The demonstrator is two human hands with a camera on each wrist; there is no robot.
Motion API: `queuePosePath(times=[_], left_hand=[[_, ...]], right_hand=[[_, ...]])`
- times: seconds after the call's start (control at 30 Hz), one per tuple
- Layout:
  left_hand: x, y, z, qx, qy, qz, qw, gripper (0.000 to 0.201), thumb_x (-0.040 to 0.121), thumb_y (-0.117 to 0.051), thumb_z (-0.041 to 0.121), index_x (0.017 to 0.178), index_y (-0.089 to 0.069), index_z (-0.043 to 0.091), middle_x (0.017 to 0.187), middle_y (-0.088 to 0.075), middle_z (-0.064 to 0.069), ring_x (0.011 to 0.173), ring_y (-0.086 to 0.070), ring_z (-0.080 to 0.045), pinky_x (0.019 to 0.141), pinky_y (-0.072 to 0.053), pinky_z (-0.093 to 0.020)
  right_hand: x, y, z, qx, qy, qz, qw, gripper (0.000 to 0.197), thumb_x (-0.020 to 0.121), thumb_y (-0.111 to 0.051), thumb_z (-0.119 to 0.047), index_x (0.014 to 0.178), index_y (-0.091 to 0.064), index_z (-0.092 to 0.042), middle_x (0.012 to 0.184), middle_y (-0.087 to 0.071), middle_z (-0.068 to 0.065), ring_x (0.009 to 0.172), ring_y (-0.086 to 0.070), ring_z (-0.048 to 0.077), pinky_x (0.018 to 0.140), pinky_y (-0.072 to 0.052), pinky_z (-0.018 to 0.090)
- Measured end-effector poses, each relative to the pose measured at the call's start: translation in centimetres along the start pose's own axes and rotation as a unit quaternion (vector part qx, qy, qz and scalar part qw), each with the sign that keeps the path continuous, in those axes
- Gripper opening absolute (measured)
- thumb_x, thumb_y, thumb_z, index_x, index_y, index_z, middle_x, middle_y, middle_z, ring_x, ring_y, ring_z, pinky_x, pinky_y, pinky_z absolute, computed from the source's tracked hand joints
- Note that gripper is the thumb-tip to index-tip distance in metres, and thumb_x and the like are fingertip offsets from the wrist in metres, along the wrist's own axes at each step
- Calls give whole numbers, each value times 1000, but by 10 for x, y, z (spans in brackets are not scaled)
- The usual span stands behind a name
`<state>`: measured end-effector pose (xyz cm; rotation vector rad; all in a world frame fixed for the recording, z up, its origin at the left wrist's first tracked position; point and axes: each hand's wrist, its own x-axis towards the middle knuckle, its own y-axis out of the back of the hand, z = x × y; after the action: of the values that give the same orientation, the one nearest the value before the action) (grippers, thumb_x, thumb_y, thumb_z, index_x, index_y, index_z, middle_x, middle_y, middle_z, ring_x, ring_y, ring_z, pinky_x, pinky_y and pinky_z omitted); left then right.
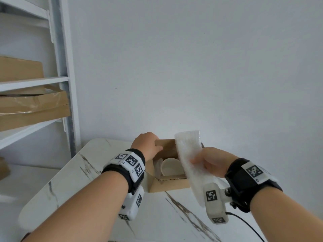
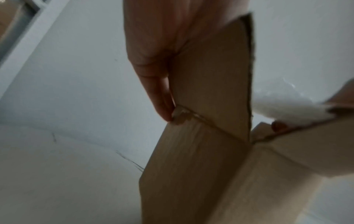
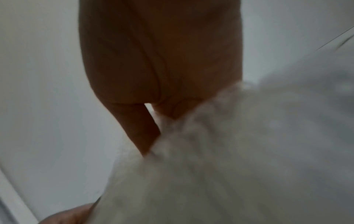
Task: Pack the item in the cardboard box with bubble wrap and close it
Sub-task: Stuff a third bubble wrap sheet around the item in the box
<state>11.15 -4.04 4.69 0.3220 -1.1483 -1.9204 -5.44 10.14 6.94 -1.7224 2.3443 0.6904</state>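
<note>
An open brown cardboard box [image 1: 167, 186] stands on the marble table [image 1: 87, 172]. Inside it sits a cream bowl-like item [image 1: 171, 167]. My left hand [image 1: 148, 145] grips the box's left flap [image 2: 210, 75] and holds it upright, with fingers [image 2: 161, 94] behind the cardboard. My right hand [image 1: 209, 163] pinches a folded white sheet of bubble wrap [image 1: 190, 159] and holds it slanted above the box's right side. In the right wrist view the bubble wrap [image 3: 229, 151] fills the lower right, blurred, under my fingers [image 3: 138, 127].
White metal shelves [image 1: 35, 81] with flat brown boxes [image 1: 33, 109] stand at the left. A plain white wall rises right behind the table. A black cable [image 1: 248, 226] trails from the right wrist camera across the near table.
</note>
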Motion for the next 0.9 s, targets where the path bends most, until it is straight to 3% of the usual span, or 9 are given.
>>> queuePosePath(times=[0.1, 0.2, 0.37, 0.5, 0.57, 0.67, 0.73, 0.83, 0.9], left_hand=[[-6, -2, 1, -13, -17, 23, 1000, 40, 88, -63, 31, 56, -43, 18, 59, -48, 3, 62, -49, -20, 58, -36, -26], [-9, -2, -3, -21, -32, 24, 999, 34, 88, -63, 32, 62, -49, 16, 63, -52, 1, 64, -50, -20, 60, -38, -27], [-14, -4, -3, -24, -54, 39, 997, 42, 86, -64, 31, 58, -37, 14, 58, -41, 0, 60, -42, -20, 55, -30, -29], [-14, -5, -6, -28, -66, 46, 996, 44, 86, -63, 30, 55, -35, 17, 56, -41, 2, 57, -41, -18, 52, -29, -27], [-14, -6, -7, -35, -69, 47, 996, 42, 86, -62, 27, 54, -36, 19, 54, -41, 4, 56, -41, -18, 52, -30, -26], [-14, -7, -8, -34, -85, 44, 995, 33, 87, -62, 29, 61, -51, 12, 58, -49, 2, 58, -46, -19, 55, -36, -28], [-15, -6, -8, -28, -91, 43, 995, 34, 87, -63, 33, 67, -55, 8, 61, -51, -1, 57, -45, -18, 56, -38, -29], [-16, -7, -7, -7, -88, 50, 995, 42, 87, -63, 35, 58, -40, 15, 57, -41, 2, 53, -38, -15, 52, -31, -28], [-16, -7, -8, -3, -84, 54, 995, 41, 86, -62, 35, 59, -38, 15, 57, -40, 2, 55, -39, -17, 53, -31, -28]], right_hand=[[-13, -5, -10, 7, 47, -26, 999, 17, 91, -53, -1, 104, -63, 2, 93, -69, 12, 80, -67, 23, 66, -55, 30], [-13, -7, -17, 87, 87, -6, 992, 21, 88, -60, -6, 109, -63, -2, 96, -70, 11, 85, -69, 24, 70, -56, 32], [6, -32, 0, -159, -14, 89, 983, 25, 83, -66, -11, 107, -57, -7, 78, -59, 6, 64, -56, 16, 58, -49, 26], [19, -41, 12, -244, 1, 117, 963, 13, 81, -68, -21, 90, -60, -15, 86, -59, 0, 83, -57, 17, 76, -49, 28], [21, -45, 16, -241, 30, 148, 959, 7, 83, -65, -17, 79, -63, -13, 79, -60, -1, 81, -58, 16, 75, -47, 28], [25, -53, 22, -222, 60, 201, 952, 21, 77, -71, -23, 93, -70, -11, 88, -68, 3, 89, -65, 21, 80, -51, 31], [25, -58, 22, -253, 51, 239, 936, 35, 74, -74, -33, 102, -69, -13, 98, -69, 5, 96, -66, 24, 79, -51, 30], [25, -66, 19, -394, 29, 289, 872, 32, 78, -60, -41, 99, -62, -18, 84, -63, -1, 83, -66, 22, 68, -51, 29], [21, -71, 18, -445, 40, 329, 832, 28, 79, -54, -42, 91, -64, -19, 78, -64, -3, 77, -67, 19, 65, -53, 27]])
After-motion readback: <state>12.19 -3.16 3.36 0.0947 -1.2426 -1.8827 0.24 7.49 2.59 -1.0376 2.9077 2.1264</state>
